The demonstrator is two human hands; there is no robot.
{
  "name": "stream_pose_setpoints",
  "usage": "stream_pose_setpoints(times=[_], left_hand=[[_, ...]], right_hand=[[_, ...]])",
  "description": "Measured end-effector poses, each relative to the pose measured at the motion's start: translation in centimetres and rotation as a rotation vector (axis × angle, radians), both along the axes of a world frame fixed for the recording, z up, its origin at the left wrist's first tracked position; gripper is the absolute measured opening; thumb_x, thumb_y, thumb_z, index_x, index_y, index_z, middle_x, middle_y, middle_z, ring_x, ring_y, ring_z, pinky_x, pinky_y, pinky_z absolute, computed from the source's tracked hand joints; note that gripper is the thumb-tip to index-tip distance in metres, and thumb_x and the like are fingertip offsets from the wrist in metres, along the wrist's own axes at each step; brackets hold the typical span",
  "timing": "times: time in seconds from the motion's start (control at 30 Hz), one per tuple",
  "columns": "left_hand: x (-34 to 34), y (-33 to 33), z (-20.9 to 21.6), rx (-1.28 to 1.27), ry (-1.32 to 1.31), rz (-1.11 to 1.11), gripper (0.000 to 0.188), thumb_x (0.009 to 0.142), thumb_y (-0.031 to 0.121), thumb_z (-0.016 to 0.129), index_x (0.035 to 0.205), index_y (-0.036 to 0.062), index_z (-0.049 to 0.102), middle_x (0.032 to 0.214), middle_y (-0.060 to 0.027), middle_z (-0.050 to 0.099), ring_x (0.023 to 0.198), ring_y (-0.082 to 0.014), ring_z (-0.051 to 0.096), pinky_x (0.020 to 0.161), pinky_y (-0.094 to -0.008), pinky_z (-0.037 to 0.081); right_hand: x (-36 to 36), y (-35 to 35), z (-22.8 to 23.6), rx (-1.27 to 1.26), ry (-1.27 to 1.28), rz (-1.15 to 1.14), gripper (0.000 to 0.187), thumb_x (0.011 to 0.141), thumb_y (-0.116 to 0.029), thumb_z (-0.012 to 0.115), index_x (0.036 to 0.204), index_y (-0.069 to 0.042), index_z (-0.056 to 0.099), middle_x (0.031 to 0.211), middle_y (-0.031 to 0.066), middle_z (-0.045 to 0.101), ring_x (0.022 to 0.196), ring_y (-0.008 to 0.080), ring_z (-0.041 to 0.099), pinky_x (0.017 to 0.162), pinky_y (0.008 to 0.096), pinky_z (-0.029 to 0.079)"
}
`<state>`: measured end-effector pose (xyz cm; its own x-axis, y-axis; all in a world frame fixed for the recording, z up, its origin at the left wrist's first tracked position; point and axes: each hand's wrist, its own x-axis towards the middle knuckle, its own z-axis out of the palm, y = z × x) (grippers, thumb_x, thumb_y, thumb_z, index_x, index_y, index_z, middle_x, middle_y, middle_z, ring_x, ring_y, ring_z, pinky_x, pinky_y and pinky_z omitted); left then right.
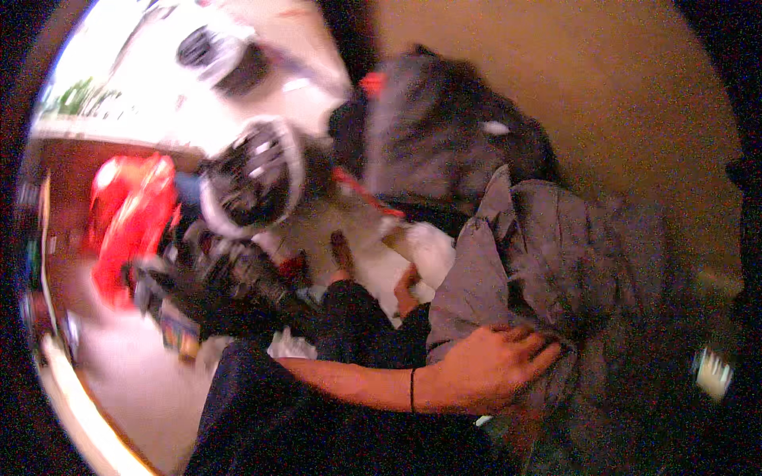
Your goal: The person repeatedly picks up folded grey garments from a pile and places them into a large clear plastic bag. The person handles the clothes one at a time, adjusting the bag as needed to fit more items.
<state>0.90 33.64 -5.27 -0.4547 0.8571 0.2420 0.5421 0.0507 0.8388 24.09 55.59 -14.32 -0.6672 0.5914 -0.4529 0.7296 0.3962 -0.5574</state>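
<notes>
The left forearm crosses the person's lap from the left, with 1 thin dark band [413, 390] around the wrist. The left hand [494, 366] lies back upward on a grey cloth item [556, 238], its fingers slightly apart and bent over the fabric — whether they pinch a fold of it or only rest there, I cannot tell. The right hand cannot be made out clearly; below the left hand is a dim reddish patch in shadow, and I cannot tell whether it belongs to that hand or what the hand has hold of.

The grey cloth item lies at the person's right, creased, with pointed flaps standing up near its left edge; its far side fades into shadow. Just beyond it stands a large dark bag [444, 131] with a red patch at its upper left. A white bundle [432, 254] sits beside the grey cloth, near 2 bare feet [341, 255] below dark trousers [353, 317].

Farther left are a round container [298, 178] with a pale rim and dark contents, a bright red item [135, 222] and a dark, blurred heap [226, 278]. A brown surface [603, 87] fills the upper right.
</notes>
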Motion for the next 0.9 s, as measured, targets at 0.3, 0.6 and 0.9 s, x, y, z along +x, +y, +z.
stream_pose_setpoints(times=[0.3,0.6,0.9], left_hand=[[-12.4,-29.3,-0.9,-0.023,0.276,0.596,0.051,0.077,0.031,0.072,0.124,0.0118,0.072,0.123,-0.0112,0.072,0.114,-0.0355,0.069,0.095,-0.0496,0.056],[-24.6,-59.7,-35.3,-0.326,-0.010,0.884,0.066,0.046,0.026,0.089,0.109,0.0115,0.075,0.104,-0.0086,0.069,0.107,-0.0340,0.063,0.099,-0.0479,0.048],[-28.0,-68.3,-43.1,-0.507,-0.455,0.811,0.045,0.078,0.031,0.086,0.111,0.0024,0.075,0.135,-0.0232,0.064,0.136,-0.0384,0.055,0.120,-0.0477,0.036]], right_hand=[[-30.7,-21.4,-0.2,-0.161,-0.004,0.784,0.054,0.103,-0.034,0.061,0.150,-0.006,0.055,0.147,0.0143,0.059,0.133,0.0341,0.056,0.117,0.0445,0.043],[-43.2,-54.4,-30.3,-0.401,-0.357,1.078,0.059,0.103,-0.039,0.060,0.152,-0.006,0.052,0.150,0.0137,0.057,0.136,0.0355,0.053,0.118,0.0442,0.041],[-55.1,-51.1,-38.6,-0.396,-0.985,1.498,0.079,0.096,-0.053,0.068,0.152,-0.002,0.048,0.157,0.0201,0.049,0.148,0.0344,0.043,0.126,0.0439,0.031]])
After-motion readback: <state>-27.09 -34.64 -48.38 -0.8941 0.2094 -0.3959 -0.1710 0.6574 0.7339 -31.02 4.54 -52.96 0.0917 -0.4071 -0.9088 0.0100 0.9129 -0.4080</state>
